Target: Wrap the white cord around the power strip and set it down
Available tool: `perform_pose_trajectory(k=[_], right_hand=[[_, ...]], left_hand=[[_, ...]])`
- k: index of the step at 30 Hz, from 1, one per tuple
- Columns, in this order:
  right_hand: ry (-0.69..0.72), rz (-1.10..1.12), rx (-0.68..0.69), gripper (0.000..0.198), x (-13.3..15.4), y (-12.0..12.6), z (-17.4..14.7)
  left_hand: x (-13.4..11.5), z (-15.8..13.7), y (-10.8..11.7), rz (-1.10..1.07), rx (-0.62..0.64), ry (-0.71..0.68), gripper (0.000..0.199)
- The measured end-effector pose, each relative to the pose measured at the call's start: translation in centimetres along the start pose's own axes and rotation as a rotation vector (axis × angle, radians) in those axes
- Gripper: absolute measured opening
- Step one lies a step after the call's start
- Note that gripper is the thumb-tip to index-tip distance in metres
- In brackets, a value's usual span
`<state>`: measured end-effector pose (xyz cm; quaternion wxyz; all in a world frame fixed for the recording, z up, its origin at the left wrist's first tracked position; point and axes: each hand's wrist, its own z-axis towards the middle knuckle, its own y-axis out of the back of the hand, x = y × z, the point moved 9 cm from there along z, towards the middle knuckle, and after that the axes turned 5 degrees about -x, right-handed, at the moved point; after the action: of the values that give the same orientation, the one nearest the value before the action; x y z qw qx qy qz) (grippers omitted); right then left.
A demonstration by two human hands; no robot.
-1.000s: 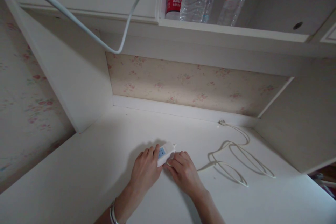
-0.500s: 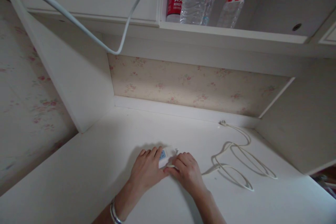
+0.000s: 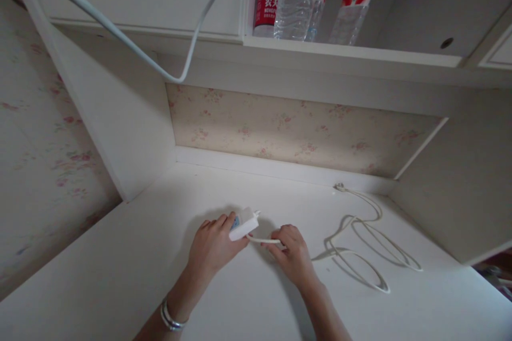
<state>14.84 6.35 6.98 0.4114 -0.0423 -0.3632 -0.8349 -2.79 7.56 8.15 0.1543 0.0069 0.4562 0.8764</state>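
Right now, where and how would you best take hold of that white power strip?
Probably by the left end of the white power strip, fingers and thumb across its narrow body, coming from the left, as the left grip does. Its block shape suits a pinch, and this leaves the right end free, where the cord runs rightward to the right grip.

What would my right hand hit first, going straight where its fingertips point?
Probably your left hand, which holds the white power strip; depth is unclear, so the strip could come first.
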Motion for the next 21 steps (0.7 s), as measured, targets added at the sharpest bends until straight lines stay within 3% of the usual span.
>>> perform_pose_trajectory(k=[4,8,11,15,21], right_hand=[[0.01,-0.061,-0.023,0.024,0.6,0.9,0.4],[0.187,-0.142,0.109,0.028,2.9,2.2,1.9],[0.281,-0.113,0.171,0.035,3.8,3.6,3.3],[0.167,0.054,0.145,0.046,2.8,4.7,5.1],[-0.118,0.283,0.121,0.042,1.0,2.8,5.9]], left_hand=[[-1.4,-0.4,-0.5,-0.019,0.061,-0.056,0.049],[-3.1,-1.2,-0.1,-0.053,0.182,-0.205,0.053],[-4.6,-1.9,1.4,-0.108,0.27,-0.342,0.058],[-6.8,-1.7,4.8,-0.204,0.255,-0.432,0.067],[-10.0,-0.5,8.4,-0.316,0.164,-0.512,0.062]])
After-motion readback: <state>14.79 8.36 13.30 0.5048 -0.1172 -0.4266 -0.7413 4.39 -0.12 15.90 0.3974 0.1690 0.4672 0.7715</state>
